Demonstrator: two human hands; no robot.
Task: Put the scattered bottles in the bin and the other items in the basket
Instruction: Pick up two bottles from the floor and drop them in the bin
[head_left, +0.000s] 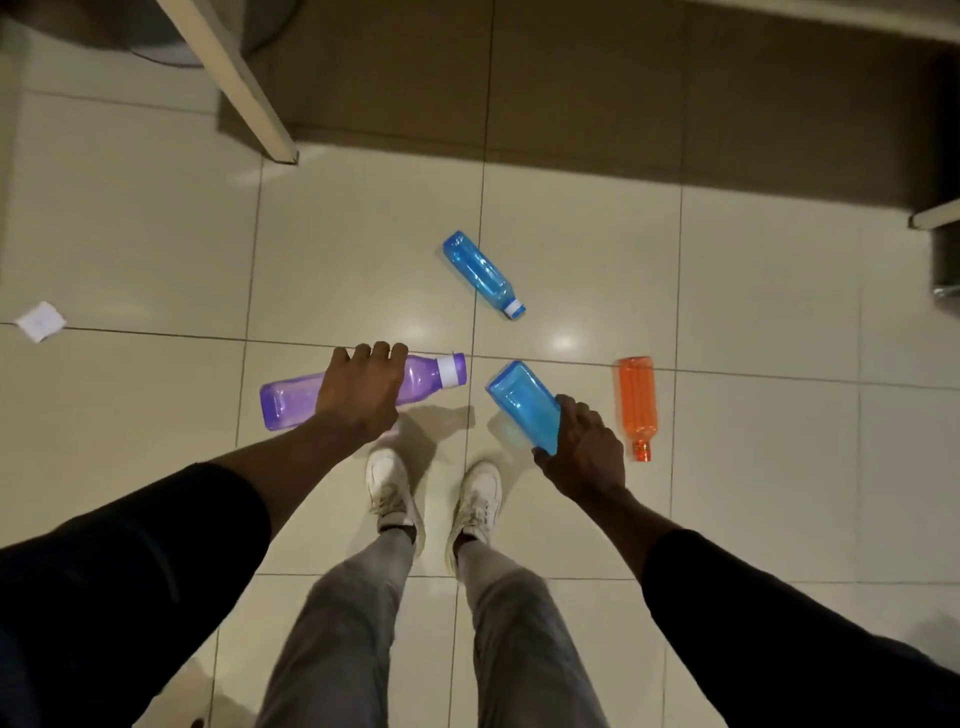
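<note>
Two bottles in hand at once here. The left hand is clamped over the purple bottle, fingers curled over its far side near the shoulder. The bottle lies level, with its white-banded cap pointing right. The right hand grips the near blue bottle by its neck end, fingers wrapped round it, the square base tilted up and away toward the left. Both bottles sit just ahead of the person's white shoes, and soft shadows fall on the tiles beneath them. Whether either one touches the floor, hard to tell from this angle.

Further out, a second blue bottle lies on its side on the tiled floor, white cap pointing toward the lower right, well apart from both hands. An orange bottle lies flat just beside the right hand, neck toward the person, with no contact.

Away at the left edge, a small white scrap of paper sits on a tile seam. A pale table leg slants down from the top left. Dark sleeves and grey trousers fill the bottom of the view.
</note>
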